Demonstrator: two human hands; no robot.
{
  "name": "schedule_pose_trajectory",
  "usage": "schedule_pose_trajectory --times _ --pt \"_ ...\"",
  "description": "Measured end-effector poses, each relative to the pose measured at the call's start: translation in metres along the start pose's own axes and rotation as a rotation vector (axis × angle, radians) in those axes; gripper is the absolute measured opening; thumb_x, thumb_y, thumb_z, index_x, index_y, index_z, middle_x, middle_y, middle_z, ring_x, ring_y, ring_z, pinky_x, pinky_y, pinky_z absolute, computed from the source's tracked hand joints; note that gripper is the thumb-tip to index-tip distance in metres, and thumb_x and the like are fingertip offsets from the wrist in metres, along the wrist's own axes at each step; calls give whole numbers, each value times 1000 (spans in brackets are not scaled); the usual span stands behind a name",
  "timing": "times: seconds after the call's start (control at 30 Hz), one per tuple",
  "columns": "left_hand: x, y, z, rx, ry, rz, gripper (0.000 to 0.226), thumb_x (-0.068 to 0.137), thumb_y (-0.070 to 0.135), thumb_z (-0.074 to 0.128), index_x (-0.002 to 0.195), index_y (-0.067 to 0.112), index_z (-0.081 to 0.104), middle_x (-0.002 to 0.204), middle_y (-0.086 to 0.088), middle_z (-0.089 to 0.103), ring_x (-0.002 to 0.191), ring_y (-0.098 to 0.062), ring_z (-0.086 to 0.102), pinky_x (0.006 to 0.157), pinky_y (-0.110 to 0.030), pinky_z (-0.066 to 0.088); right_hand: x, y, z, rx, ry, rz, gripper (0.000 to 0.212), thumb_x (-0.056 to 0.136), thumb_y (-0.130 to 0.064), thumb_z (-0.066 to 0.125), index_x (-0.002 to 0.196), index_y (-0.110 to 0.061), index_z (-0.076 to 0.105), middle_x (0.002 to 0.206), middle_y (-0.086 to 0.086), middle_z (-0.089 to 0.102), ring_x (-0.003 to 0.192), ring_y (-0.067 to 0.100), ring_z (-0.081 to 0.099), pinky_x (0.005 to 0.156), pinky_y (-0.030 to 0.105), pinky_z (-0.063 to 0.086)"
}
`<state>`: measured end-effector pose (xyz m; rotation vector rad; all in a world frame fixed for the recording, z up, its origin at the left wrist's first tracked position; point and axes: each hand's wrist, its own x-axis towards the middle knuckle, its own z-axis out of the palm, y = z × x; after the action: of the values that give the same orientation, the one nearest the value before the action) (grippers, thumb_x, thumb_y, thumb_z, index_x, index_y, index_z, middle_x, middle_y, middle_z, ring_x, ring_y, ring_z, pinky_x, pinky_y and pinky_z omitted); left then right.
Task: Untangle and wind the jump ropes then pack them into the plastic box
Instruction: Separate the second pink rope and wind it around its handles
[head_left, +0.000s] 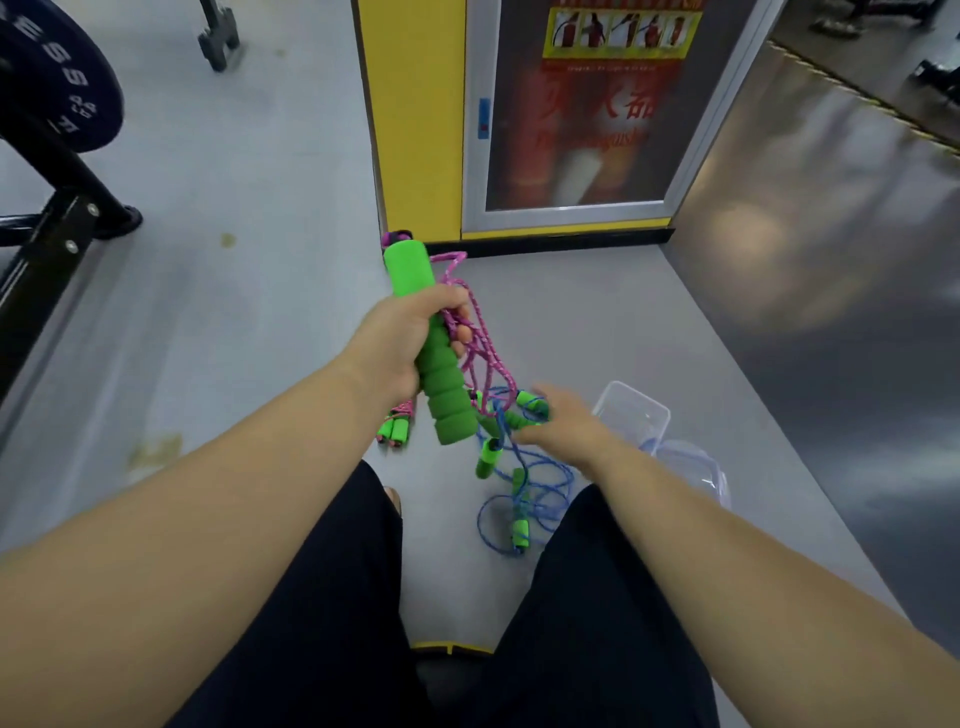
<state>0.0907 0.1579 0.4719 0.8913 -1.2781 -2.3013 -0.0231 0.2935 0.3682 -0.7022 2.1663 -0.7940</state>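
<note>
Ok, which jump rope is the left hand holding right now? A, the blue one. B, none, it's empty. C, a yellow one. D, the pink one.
D: the left hand grips the green foam handles with the pink rope bunched against its fingers, while the blue rope lies on the floor.

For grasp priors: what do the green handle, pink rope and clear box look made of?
The green handle in the left hand: likely foam, matte, with rounded ribbed rings. The pink rope: braided cord, possibly cotton or nylon; a flecked weave shows, no gloss. The box: clear hard plastic, glossy; the floor shows through its walls.
</note>
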Motion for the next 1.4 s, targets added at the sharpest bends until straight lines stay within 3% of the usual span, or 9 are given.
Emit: schedule_pose_trajectory --times 0.37,0.5,0.63,0.73,0.83,0.97,1.07,1.17,1.4 --pt "6 0 -27 156 173 106 19 87 0 53 69 7 54 48 1 57 41 -9 52 42 -18 43 -17 -45 9 -80 -50 -180 31 96 -32 46 93 -12 68 66 4 53 62 19 49 63 26 37" --pt "18 -25 -51 224 307 36 18 85 -1 53 68 7 54 57 -4 58 39 -10 52 44 -19 44 -22 -70 -14 483 67 -288 32 96 -20 45 68 -13 59 61 1 44 55 12 38 54 22 34" --pt "22 -49 -63 229 349 -88 17 85 0 53 69 4 57 51 -3 59 35 -6 51 39 -15 43 -31 -84 -33 1128 -122 -268 46 90 -9 33 46 -12 45 81 7 66 94 21 62 94 32 44" --pt "19 -60 -61 253 294 -123 14 85 1 55 72 2 60 54 -5 59 36 -6 52 40 -16 44 -36 -86 -41 1517 -163 -214 50 88 -17 31 39 -15 41 56 3 59 55 15 61 79 34 54" --pt "19 -58 -60 216 289 -94 13 84 0 54 73 2 59 54 -4 59 37 -6 52 41 -17 45 -29 -82 -40 1020 81 -84 40 92 -25 42 53 -17 36 51 2 42 34 10 26 39 18 31" --pt "21 -40 -59 80 304 -59 14 85 -1 52 72 3 56 46 -1 58 36 -8 50 40 -16 43 -18 -50 -29 -240 174 -132 31 84 -41 58 91 -11 49 84 7 56 78 24 53 66 31 39" --pt "18 -30 -52 7 266 -33 17 87 1 52 71 4 55 50 -1 59 37 -7 50 39 -15 41 -18 -34 -21 -644 -48 -25 86 74 -61 64 142 -22 29 127 7 56 116 29 52 91 36 42" --pt "15 -25 -41 -24 200 -24 17 88 3 51 72 4 55 49 1 60 39 -7 50 39 -15 41 -11 -23 -14 -1110 -170 31 65 77 -68 55 123 -22 55 114 1 61 106 24 57 83 33 45" --pt "14 -29 -40 87 231 4 17 85 1 53 69 5 57 63 -7 57 41 -9 50 41 -16 42 -19 -22 -20 -402 -177 -228 34 96 -37 46 87 -11 66 83 0 53 69 12 51 66 22 40"
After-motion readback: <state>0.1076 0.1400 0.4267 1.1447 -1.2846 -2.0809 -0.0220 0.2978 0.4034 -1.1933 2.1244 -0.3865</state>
